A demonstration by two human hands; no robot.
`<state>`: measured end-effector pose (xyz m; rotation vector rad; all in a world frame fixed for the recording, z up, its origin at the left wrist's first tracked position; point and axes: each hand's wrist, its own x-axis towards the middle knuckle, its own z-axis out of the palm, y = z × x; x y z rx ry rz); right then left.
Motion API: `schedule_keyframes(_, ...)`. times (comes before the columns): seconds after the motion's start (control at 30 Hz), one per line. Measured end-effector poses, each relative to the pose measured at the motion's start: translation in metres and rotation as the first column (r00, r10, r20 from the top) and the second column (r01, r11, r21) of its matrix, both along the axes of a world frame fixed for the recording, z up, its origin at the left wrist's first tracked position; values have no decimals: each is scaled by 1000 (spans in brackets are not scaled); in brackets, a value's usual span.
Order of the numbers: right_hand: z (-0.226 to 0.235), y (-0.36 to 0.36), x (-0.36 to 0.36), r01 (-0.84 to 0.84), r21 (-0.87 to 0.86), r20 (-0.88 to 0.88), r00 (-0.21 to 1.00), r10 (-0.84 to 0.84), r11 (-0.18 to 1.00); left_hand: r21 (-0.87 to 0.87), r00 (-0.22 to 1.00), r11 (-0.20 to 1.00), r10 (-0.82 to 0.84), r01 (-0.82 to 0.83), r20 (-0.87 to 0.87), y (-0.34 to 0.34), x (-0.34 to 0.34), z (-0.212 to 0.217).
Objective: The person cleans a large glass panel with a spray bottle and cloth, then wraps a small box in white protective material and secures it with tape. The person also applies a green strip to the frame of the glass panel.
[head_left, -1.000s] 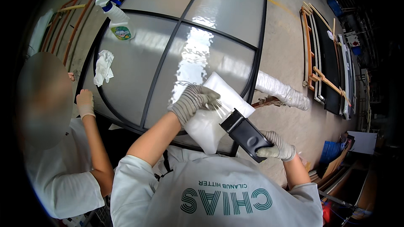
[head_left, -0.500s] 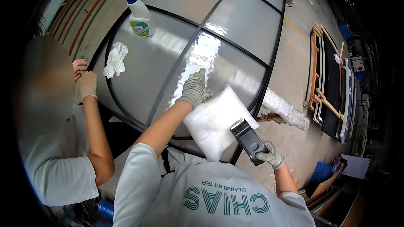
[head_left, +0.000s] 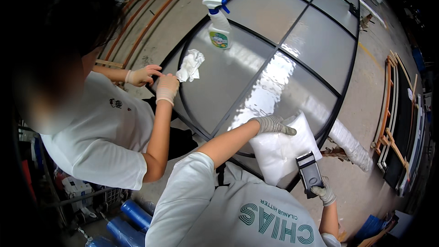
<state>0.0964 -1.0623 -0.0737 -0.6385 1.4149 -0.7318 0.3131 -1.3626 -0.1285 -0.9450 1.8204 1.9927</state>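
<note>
A puffy white foam-wrapped bundle (head_left: pixel 279 155) lies at the near end of the large black-framed panel (head_left: pixel 254 48). My left hand (head_left: pixel 276 126), in a striped pale glove, rests on the bundle's upper side with its fingers stretched out. In my right hand (head_left: pixel 325 192), also gloved, is a flat black tool with a toothed end, seemingly a tape dispenser (head_left: pixel 310 174). It is held by its near end, with the toothed end close to the bundle's right corner. My right fingers are partly hidden behind the tool.
On the panel stand a spray bottle (head_left: pixel 220 29) and a crumpled white cloth (head_left: pixel 190 65). To my left a co-worker's gloved hands (head_left: pixel 167 87) are at the panel's edge. A plastic-wrapped roll (head_left: pixel 350 145) juts out at right; racked frames (head_left: pixel 400 123) stand beyond. Blue rolls (head_left: pixel 130 233) lie lower left.
My view has swung left, so the scene sits further right. My left hand has gone from above the panel beside the bundle onto the bundle. The right hand still grips the dispenser.
</note>
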Motion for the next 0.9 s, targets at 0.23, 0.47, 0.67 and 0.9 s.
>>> schedule_keyframes(0.23, 8, -7, 10, 89, -54, 59, 995, -86, 995, 789, 795, 494, 606, -365, -11, 37, 105, -17)
schedule_keyframes(0.47, 21, -27, 5, 94, -28, 90, 992, -91, 995, 83, 632, 654, 751, -752, -191, 138, 81, -39)
schedule_keyframes(0.67, 25, -39, -23, 209, -43, 260, 947, -191, 977, 144, 525, 518, 851, -843, 20, 138, 55, 10)
schedule_keyframes(0.9, 53, -62, 4, 233, 51, 235, 942, -239, 971, 599, 442, 270, 883, -754, 157, 190, 37, -7)
